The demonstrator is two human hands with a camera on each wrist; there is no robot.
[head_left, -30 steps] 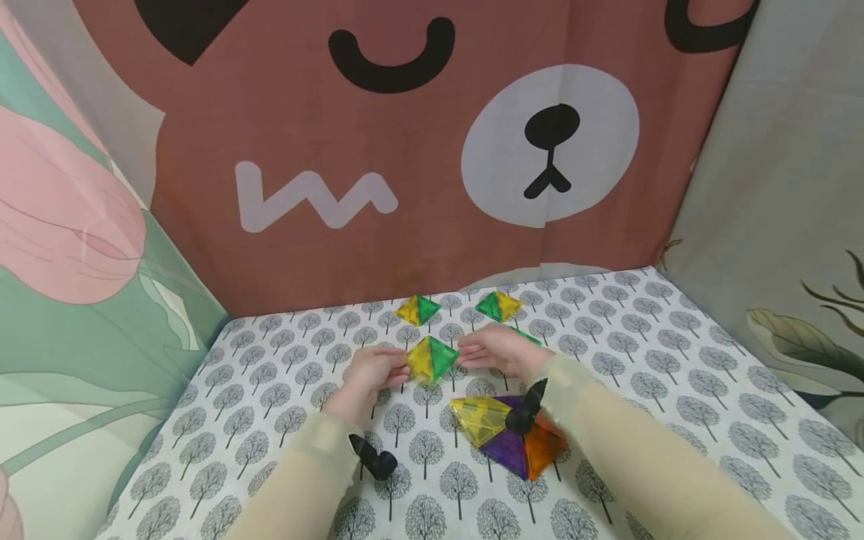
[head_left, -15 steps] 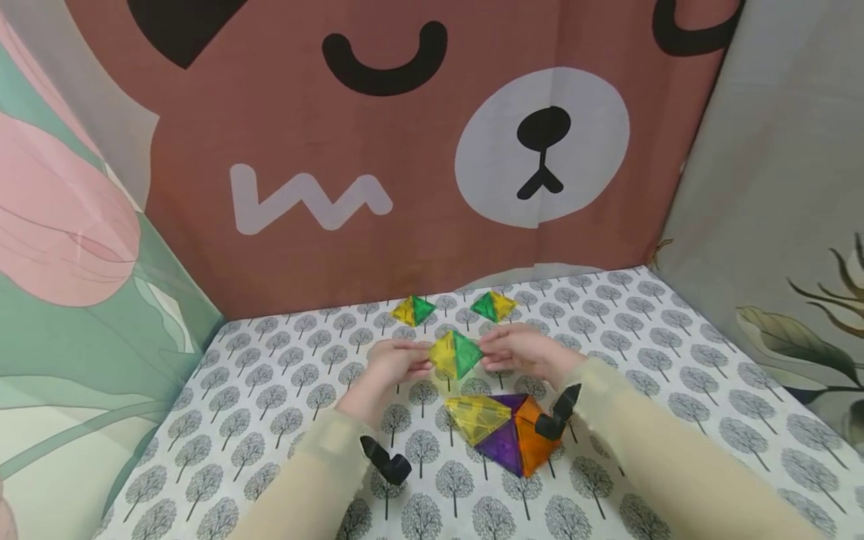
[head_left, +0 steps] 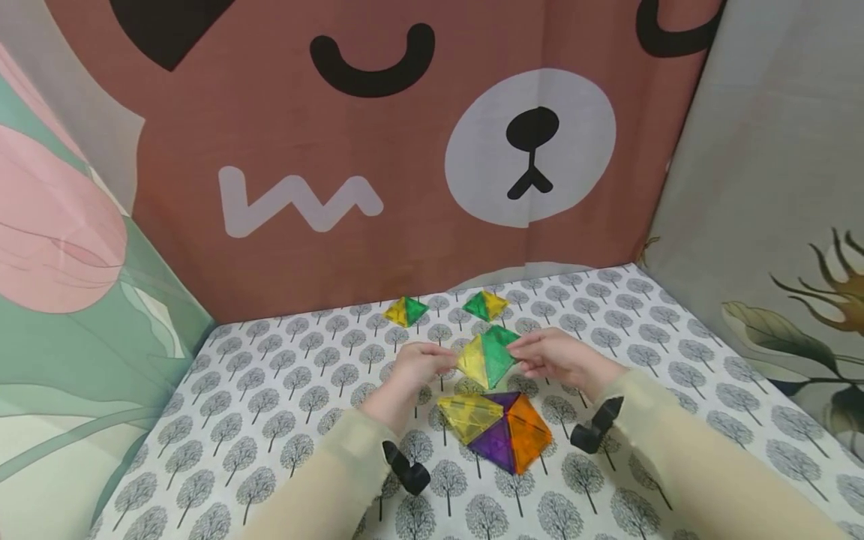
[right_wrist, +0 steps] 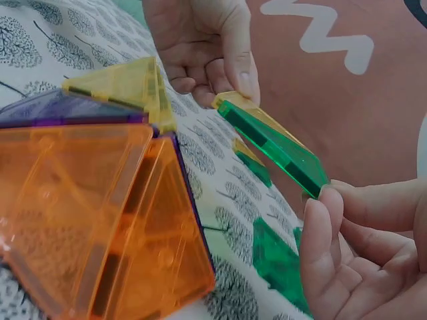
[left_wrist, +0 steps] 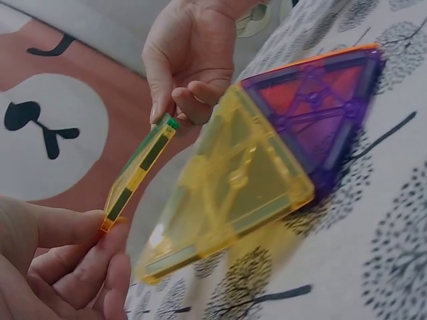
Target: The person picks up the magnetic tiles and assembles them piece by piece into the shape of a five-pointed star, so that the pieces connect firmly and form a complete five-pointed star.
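Note:
Two triangular magnetic tiles, one yellow and one green, are joined edge to edge and held up off the table. My left hand pinches the yellow tile's outer corner between thumb and fingers. On the other side, my right hand pinches the green tile's corner. Just below and nearer me sits a raised cluster of joined magnetic tiles: yellow, purple and orange. The right wrist view shows the orange tiles close up, with a gap between them and the held pair.
Toward the back lie two more yellow-and-green tile pairs, one on the left and one on the right. More green tile shows in the right wrist view. A bear-print curtain hangs behind the tree-print cloth.
Both hands have moved right with the yellow-and-green pair, which is now tilted behind the cluster. The right hand now visibly grips the green corner. The view has turned slightly right.

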